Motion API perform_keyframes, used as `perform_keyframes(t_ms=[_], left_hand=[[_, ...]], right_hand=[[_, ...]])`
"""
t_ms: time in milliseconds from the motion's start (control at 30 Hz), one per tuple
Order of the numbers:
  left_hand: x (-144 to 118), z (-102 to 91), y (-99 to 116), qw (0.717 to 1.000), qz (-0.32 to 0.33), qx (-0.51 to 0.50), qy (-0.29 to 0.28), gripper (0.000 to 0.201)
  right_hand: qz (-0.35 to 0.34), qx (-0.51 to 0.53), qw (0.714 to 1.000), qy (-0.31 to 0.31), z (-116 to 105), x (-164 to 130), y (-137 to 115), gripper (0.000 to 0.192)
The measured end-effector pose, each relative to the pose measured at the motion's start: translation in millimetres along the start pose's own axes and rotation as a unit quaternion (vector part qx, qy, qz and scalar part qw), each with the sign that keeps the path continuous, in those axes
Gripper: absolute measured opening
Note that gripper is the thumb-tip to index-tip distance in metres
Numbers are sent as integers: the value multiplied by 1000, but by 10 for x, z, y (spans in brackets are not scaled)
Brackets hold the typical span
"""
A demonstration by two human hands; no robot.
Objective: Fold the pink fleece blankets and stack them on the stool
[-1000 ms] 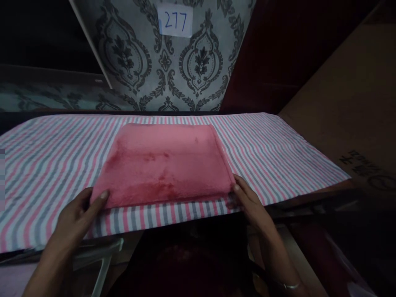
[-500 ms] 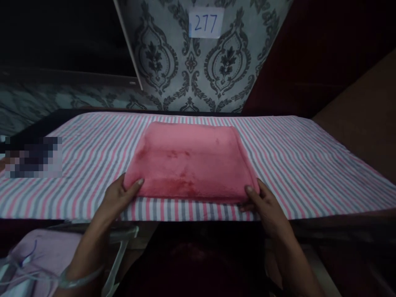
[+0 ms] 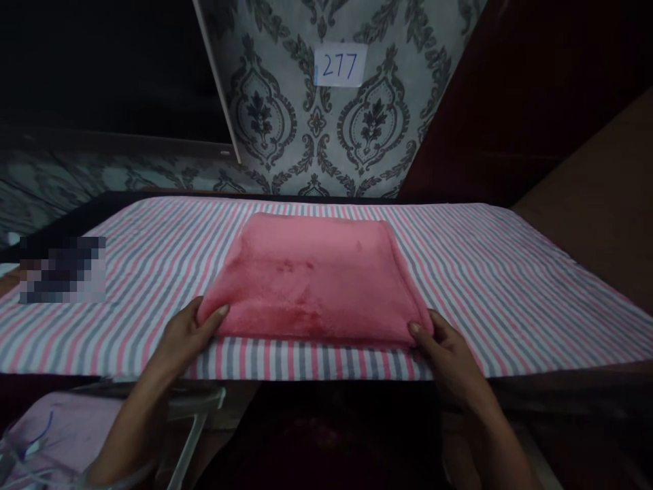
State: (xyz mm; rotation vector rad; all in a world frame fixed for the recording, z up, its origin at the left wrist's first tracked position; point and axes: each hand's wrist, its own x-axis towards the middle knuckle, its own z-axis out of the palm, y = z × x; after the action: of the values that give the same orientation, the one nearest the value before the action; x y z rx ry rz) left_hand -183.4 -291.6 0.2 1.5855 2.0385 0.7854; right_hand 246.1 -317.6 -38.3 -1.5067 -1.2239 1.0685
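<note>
A pink plush blanket (image 3: pixel 316 279), folded into a flat rectangle, lies on a striped cloth (image 3: pixel 490 286) in the middle of the table. At its near left corner, my left hand (image 3: pixel 188 333) pinches the fabric, thumb on top and fingers underneath. My right hand (image 3: pixel 443 344) grips the near right corner the same way. The fingers below the blanket are mostly hidden. Darker red brushed patches show on the pile toward its near edge.
A dark screen (image 3: pixel 107 75) hangs at the upper left, and a paper marked 277 (image 3: pixel 340 65) is on the patterned wall. A blurred-out item (image 3: pixel 64 270) lies at the cloth's left side. Below left are a pink-covered seat (image 3: pixel 71 425) and cables.
The view has tilted up slightly, so everything sits lower. Both hands have spread a little outward at the near corners, and the blanket's near edge looks slightly wider.
</note>
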Motion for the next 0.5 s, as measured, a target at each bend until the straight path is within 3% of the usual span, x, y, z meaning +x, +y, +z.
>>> perform_keyframes(t_ms=[100,167,233,300,367,433,500], left_hand=[[-8,-96,19,998,18,29,58,60],[-31,-89,107,985,86,62,139,60],[-68,8,272,961,197,98,164,55],[-95,185,478,932,316,136,114,50],[-85,400,661,901,394,177,44,51],[-32,604,762,883,414,219,11,57],[42,766,765,881,399,253,18,65]], right_hand=[[-70,-124,988,60,-157,9,-52,55],[-156,-226,950,150,-172,25,-162,60],[-260,-302,902,167,-45,46,-331,55],[-349,-353,864,82,206,80,-518,49],[-391,-406,825,-37,486,145,-657,49],[-383,-461,793,-112,692,249,-704,51],[-343,-504,782,-130,784,371,-656,53]])
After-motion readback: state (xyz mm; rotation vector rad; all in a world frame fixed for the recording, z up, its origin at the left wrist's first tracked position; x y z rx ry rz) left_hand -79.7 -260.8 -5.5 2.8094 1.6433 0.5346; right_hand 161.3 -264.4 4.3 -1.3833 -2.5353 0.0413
